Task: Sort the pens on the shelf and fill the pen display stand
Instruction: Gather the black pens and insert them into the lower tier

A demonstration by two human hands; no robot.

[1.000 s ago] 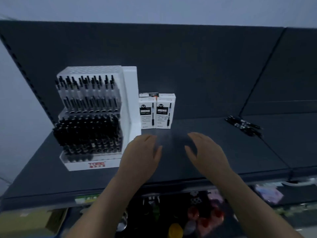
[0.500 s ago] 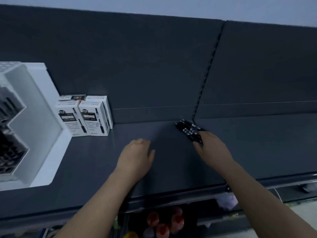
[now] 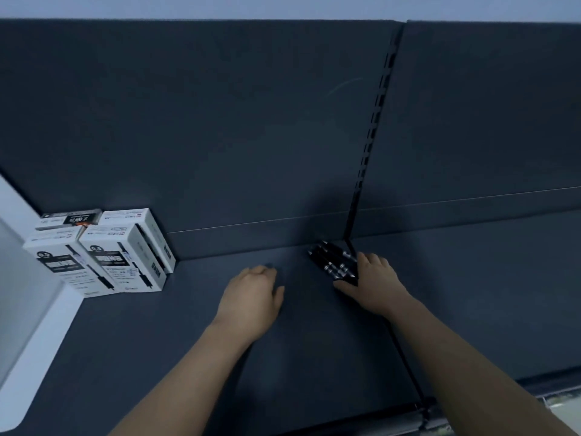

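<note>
A small pile of black pens [image 3: 331, 259] with silver tips lies on the dark shelf [image 3: 195, 341], near the back panel at the seam between two shelf sections. My right hand [image 3: 375, 283] is at the near end of the pile, with its thumb along the pile's near edge and its fingers curled over the right side. My left hand [image 3: 253, 297] rests palm down on the shelf left of the pens and holds nothing. Only a white side panel of the pen display stand [image 3: 22, 316] shows at the far left edge; its slots are out of view.
Several white pen boxes [image 3: 103, 256] stand upright against the back panel beside the stand. A slotted upright [image 3: 372, 130] divides the back wall above the pens. The shelf's front lip [image 3: 408, 413] runs below my forearms.
The view has swung right, so the stand has slid almost out of frame. My right hand has reached the pile and closed round its near end. My left hand stays on the shelf.
</note>
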